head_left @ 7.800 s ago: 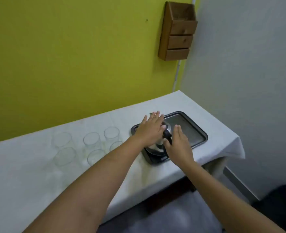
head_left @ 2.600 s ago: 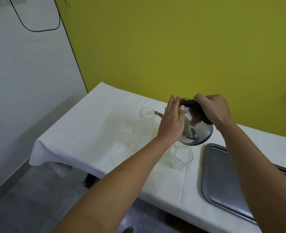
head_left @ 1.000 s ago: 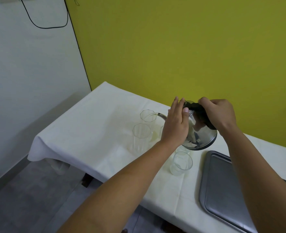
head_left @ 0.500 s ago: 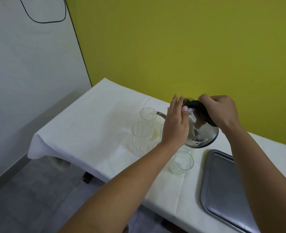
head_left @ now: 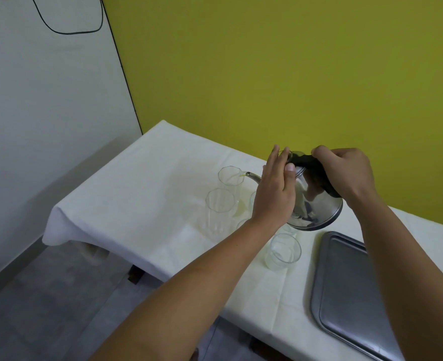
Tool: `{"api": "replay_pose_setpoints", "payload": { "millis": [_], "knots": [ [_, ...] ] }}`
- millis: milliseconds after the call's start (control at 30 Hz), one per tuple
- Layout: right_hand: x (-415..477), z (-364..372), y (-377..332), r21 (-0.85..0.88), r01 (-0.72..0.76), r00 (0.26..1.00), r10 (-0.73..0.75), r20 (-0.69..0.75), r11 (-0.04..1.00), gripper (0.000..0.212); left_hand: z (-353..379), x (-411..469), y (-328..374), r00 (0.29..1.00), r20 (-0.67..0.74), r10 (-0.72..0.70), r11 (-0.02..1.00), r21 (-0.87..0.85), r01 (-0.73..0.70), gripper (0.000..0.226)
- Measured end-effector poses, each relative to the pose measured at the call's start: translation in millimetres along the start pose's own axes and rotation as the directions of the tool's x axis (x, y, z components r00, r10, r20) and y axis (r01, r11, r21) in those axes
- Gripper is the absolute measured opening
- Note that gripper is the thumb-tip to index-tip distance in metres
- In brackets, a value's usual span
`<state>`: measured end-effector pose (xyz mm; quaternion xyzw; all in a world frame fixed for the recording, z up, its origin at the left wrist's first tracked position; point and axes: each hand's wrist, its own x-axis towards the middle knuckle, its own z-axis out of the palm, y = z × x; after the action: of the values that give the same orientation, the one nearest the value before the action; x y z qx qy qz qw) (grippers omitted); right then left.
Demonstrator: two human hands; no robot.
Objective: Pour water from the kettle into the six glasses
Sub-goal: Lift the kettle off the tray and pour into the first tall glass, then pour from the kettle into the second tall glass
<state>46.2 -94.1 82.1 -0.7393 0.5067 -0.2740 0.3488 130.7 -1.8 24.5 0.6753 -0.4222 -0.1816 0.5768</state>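
Observation:
A shiny steel kettle [head_left: 315, 207] hangs tilted to the left above the glasses. My right hand [head_left: 345, 173] grips its black handle. My left hand [head_left: 275, 194] lies flat against the lid and side, fingers straight. The spout tip reaches the rim of the far left glass [head_left: 230, 176], and a thin stream runs into it. A taller-looking glass [head_left: 219, 212] stands in front of that one. Another glass [head_left: 282, 252] stands nearest me, right of my left forearm. The other glasses are mostly hidden behind my left hand and the kettle.
A white cloth covers the table [head_left: 142, 194], whose left end and front edge drop to a grey floor. A grey metal tray [head_left: 350, 290] lies at the right. A yellow wall rises right behind the table; a black cable hangs on the white wall at left.
The kettle came off the tray and over the glasses. In the last second it has stayed tilted over the far left glass, with both hands holding as before.

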Motion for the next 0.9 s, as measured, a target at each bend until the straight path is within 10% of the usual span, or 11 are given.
{"api": "replay_pose_setpoints", "payload": {
  "millis": [900],
  "knots": [
    [-26.7,0.4,26.8,0.525,-0.098,0.988,0.147,-0.053,0.845,0.034,2.8,0.3,19.2,0.97,0.075,0.232,0.952,0.186,-0.242,0.072]
  ]
}}
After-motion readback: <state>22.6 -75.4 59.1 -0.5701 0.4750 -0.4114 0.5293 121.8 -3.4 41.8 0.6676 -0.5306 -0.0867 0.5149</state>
